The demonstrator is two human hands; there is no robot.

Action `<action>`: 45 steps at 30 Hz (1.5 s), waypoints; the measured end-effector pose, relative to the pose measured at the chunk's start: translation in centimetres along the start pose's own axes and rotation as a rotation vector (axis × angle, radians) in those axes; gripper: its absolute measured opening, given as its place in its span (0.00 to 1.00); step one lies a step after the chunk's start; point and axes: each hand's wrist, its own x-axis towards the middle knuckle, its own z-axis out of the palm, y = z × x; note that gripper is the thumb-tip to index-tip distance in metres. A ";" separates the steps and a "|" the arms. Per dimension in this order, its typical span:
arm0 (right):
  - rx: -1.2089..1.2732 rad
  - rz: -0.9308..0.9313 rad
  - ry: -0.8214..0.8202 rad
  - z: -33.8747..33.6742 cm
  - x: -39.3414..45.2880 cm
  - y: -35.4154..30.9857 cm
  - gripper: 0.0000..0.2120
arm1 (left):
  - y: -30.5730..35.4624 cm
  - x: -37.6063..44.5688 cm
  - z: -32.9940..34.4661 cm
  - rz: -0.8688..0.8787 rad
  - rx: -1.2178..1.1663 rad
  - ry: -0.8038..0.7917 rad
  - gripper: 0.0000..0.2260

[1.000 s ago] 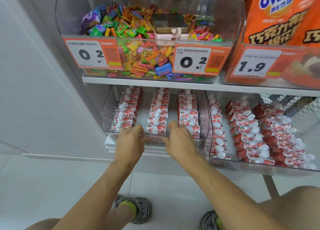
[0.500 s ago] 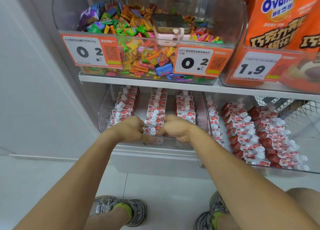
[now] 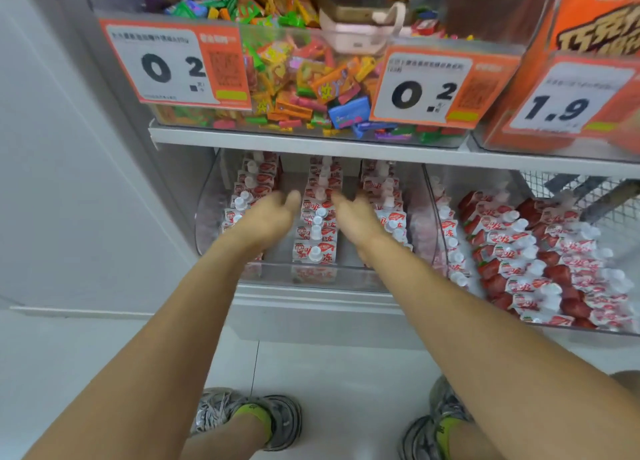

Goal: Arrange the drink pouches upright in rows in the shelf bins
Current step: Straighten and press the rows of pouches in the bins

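White and red drink pouches with white caps stand upright in three rows inside a clear bin on the lower shelf. The middle row runs between my two hands. My left hand reaches into the bin between the left row and the middle row, fingers extended. My right hand reaches in between the middle row and the right row, fingers extended too. Neither hand holds a pouch. A second clear bin to the right holds more pouches in slanted rows.
Above, a clear bin of colourful candy carries price tags and a phone-like device. An orange Ovaltine bag stands at upper right. A wire basket sits behind the right bin. A white wall panel closes the left side.
Both hands were curled at the front of the middle row; now they have opened and slid deeper into the bin on either side of that row. The camera has moved closer.
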 end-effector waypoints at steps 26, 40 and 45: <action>0.241 -0.153 0.045 3.1 10.2 1.3 0.20 | 0.9 11.6 5.0 0.064 -0.358 0.074 0.19; 0.258 -0.080 0.027 3.1 9.3 0.7 0.24 | 0.6 11.9 4.8 0.051 -0.331 0.068 0.21; 0.185 -0.100 -0.002 2.6 7.5 0.4 0.25 | 1.4 8.4 3.4 0.068 -0.262 0.008 0.17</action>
